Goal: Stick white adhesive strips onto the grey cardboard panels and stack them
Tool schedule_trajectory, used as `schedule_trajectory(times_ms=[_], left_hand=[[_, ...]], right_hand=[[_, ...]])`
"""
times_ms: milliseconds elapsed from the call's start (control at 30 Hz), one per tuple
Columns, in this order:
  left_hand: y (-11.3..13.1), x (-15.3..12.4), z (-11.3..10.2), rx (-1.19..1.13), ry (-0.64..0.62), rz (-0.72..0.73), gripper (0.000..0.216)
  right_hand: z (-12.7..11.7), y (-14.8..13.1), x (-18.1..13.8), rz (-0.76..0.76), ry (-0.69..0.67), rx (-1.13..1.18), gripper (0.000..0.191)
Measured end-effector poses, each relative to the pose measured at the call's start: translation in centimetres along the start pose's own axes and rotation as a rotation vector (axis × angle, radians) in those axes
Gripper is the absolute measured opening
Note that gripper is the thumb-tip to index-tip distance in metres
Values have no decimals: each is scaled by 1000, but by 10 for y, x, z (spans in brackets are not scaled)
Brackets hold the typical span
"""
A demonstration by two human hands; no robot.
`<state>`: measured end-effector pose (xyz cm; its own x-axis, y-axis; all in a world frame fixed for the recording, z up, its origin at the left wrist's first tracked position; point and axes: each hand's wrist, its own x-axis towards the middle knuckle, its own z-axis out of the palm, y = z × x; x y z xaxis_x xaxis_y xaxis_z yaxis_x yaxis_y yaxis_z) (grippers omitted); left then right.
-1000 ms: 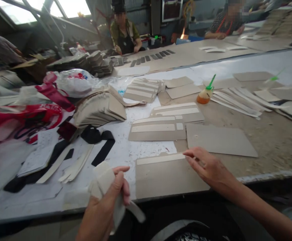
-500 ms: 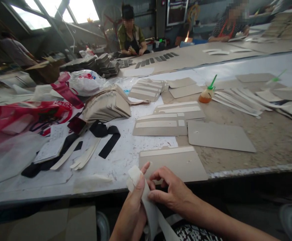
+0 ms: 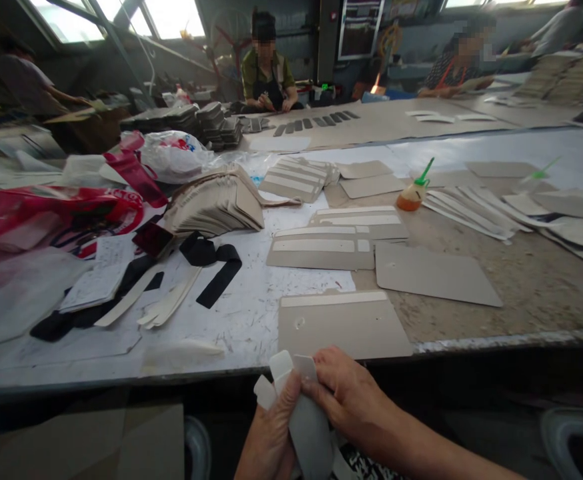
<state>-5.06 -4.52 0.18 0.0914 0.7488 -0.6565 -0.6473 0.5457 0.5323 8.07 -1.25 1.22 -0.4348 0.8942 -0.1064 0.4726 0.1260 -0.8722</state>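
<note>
- Your left hand [image 3: 274, 427] and right hand [image 3: 346, 387] pinch pale strips [image 3: 309, 437]; long axis 11-to-5 o'clock, tips toward 11.
- Table edge [image 3: 471, 343] behind tips, running 9-to-3.
- Panel [image 3: 344, 331] at 12, near side along edge.
- Brown worktop [image 3: 451, 322] gives room at 2.

one left hand [image 3: 274, 427] and one right hand [image 3: 345, 388] in my remote view, at least three held strips [image 3: 310, 430], one fanned stack of panels [image 3: 219, 202], two green-spouted bottles [image 3: 410, 199], at least three co-workers [image 3: 267, 79]
</note>
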Motion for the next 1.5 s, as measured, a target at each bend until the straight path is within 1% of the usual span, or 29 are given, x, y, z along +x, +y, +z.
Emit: schedule_trajectory(times_ms=[33, 67, 133, 200, 233, 267, 300, 333, 400, 433, 500, 567, 600, 633, 700, 767, 867, 967, 1033, 1167, 1267, 1433, 1500], left_hand=[[0, 0, 0, 24, -2, 4, 41], [0, 0, -1, 62, -8, 11, 40], [1, 2, -2, 163, -12, 38, 41], [3, 4, -4, 274, 15, 90, 40], [4, 4, -6, 332, 32, 118, 38], [6, 5, -7, 396, 45, 140, 36], [8, 5, -8, 469, 48, 164, 34], [11, 4, -9, 555, 37, 194, 31], [16, 3, -11, 769, -8, 296, 27], [17, 4, -11, 894, -33, 386, 26], [19, 8, -14, 1179, -44, 645, 24], [20, 17, -18, 1469, 27, 918, 29], [19, 24, -20, 1584, 64, 1032, 32], [19, 30, -22, 1670, 90, 1129, 33], [19, 43, -27, 1775, 91, 1243, 31], [19, 52, -31, 1861, 41, 1276, 29], [19, 56, -34, 1962, -11, 1271, 30], [19, 55, -34, 1977, 3, 1304, 30], [19, 54, -34, 1984, 21, 1331, 31], [19, 54, -34, 2000, 30, 1362, 33], [18, 55, -34, 2004, 29, 1361, 34], [17, 56, -34, 1990, 32, 1380, 36], [17, 56, -36, 2002, 15, 1377, 36]], right_hand=[[0, 0, 0, 22, 17, 32, 34], [0, 0, 1, 61, 39, 110, 36], [-3, 1, 6, 192, 68, 364, 39], [-11, 1, 12, 347, 46, 603, 40], [-17, 1, 16, 408, 26, 656, 39], [-24, 1, 20, 438, 2, 646, 37], [-32, 1, 24, 430, -15, 570, 34], [-41, 0, 28, 390, -31, 442, 30], [-56, -1, 37, 267, -91, 123, 22], [-61, -2, 42, 212, -141, -28, 20], [-67, -4, 53, 137, -257, -255, 21], [-65, -7, 63, 55, -348, -388, 22], [-62, -8, 69, 13, -372, -438, 21], [-58, -8, 74, -19, -383, -490, 20], [-50, -7, 82, -35, -392, -610, 19], [-43, -5, 88, -26, -403, -693, 19], [-38, -3, 89, 6, -382, -688, 21], [-40, -1, 87, 78, -323, -647, 19], [-42, 1, 85, 95, -296, -605, 16], [-42, 10, 85, 69, -268, -511, 13], [-40, 14, 85, 40, -265, -477, 18], [-38, 15, 87, 1, -275, -546, 20], [-37, 15, 88, -23, -285, -572, 21]])
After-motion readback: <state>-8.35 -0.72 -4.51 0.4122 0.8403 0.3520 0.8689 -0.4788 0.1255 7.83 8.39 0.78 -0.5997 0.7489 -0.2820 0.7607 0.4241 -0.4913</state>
